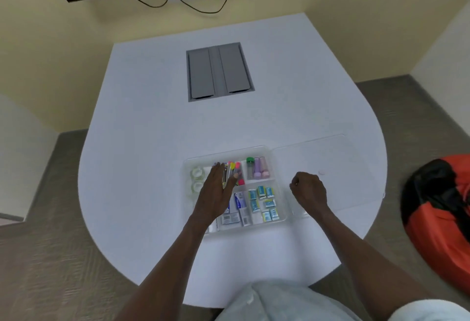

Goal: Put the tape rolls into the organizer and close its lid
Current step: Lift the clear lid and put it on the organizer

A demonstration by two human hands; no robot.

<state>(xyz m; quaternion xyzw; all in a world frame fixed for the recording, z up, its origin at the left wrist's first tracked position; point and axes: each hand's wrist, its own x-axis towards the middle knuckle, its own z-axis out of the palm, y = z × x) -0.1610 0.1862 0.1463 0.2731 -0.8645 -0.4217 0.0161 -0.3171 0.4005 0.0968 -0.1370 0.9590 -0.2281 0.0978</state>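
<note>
A clear plastic organizer lies on the white table, its clear lid swung open flat to the right. Two clear tape rolls sit in the narrow left compartment, one behind the other. Other compartments hold markers, small tubes, glue boxes and several small blue packets. My left hand hovers flat over the organizer's left half with fingers spread, holding nothing. My right hand rests over the lid's near left part, fingers curled in; nothing shows in it.
A grey cable hatch is set into the table's far middle. An orange and black bag sits on the floor at the right. Wall sockets with cables and a dark screen are on the far wall.
</note>
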